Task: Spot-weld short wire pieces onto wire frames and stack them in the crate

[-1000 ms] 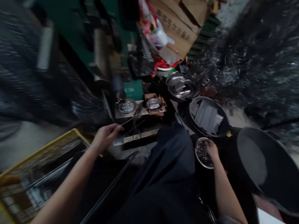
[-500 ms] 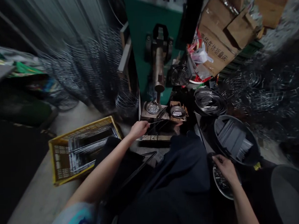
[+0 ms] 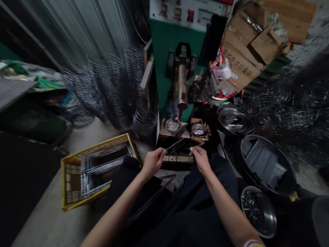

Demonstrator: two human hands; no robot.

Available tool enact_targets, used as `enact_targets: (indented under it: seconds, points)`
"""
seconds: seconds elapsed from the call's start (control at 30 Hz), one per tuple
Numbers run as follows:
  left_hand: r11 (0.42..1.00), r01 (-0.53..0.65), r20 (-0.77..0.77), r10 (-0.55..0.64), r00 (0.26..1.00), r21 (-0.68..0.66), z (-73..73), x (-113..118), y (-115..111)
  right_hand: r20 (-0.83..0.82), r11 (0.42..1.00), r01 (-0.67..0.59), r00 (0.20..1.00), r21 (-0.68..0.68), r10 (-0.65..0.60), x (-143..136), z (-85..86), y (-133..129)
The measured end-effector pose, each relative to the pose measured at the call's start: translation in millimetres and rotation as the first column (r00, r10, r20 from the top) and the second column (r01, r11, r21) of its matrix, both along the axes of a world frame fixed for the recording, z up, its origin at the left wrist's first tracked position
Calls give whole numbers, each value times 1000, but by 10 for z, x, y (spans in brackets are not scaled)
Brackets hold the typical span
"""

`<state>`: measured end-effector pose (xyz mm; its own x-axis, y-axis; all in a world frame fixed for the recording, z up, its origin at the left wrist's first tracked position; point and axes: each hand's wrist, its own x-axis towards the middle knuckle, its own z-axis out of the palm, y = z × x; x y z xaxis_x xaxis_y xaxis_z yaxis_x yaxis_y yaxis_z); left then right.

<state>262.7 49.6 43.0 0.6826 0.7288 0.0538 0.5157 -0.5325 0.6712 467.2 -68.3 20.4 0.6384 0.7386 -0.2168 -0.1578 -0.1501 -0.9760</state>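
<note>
My left hand (image 3: 154, 160) is closed on a thin metal rod (image 3: 174, 144), which slants up and to the right. Across from it, my right hand (image 3: 200, 157) pinches a small thin metal piece (image 3: 190, 145), too small to make out fully. Both hands are in front of a green machine (image 3: 162, 66) with a thick copper-coloured cylinder (image 3: 182, 87) pointing down. Beneath that cylinder sits a round dish of small shiny bits (image 3: 172, 125). Another dish (image 3: 199, 130) with a pale scrap in it stands to its right.
A yellow crate (image 3: 64, 184) of bent wire frames stands at left. On the right are a metal bowl of small metal parts (image 3: 270, 220), a dark tub (image 3: 292, 180) of flat grey strips and a wire coil (image 3: 231, 117). Stacked wire racks (image 3: 106, 86) stand behind at left.
My right hand has moved from the bowl of small parts at lower right to beside my left hand, now pinching a small piece. The camera view has tilted up slightly.
</note>
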Motion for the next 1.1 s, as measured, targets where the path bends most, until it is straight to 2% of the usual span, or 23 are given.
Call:
enact_targets:
  seconds: [0.1,0.17,0.3,0.57,1.1]
  points:
    - [991,-72,232,96,968,-109,52,-126,-204,-84,997,7,996,71,-1,-234,35,306]
    - [983,-110,278,148,949,-146,58,-159,-295,-111,994,17,994,110,-5,-337,91,423]
    - [972,-168,313,212,926,-163,25,-164,-355,-123,987,40,992,154,-21,-423,181,529]
    - [973,-187,333,222,916,-133,-36,-151,-300,-75,984,9,997,177,5,-400,279,626]
    - [970,-222,378,242,893,-96,40,40,-162,-69,972,-17,997,235,34,-160,214,868]
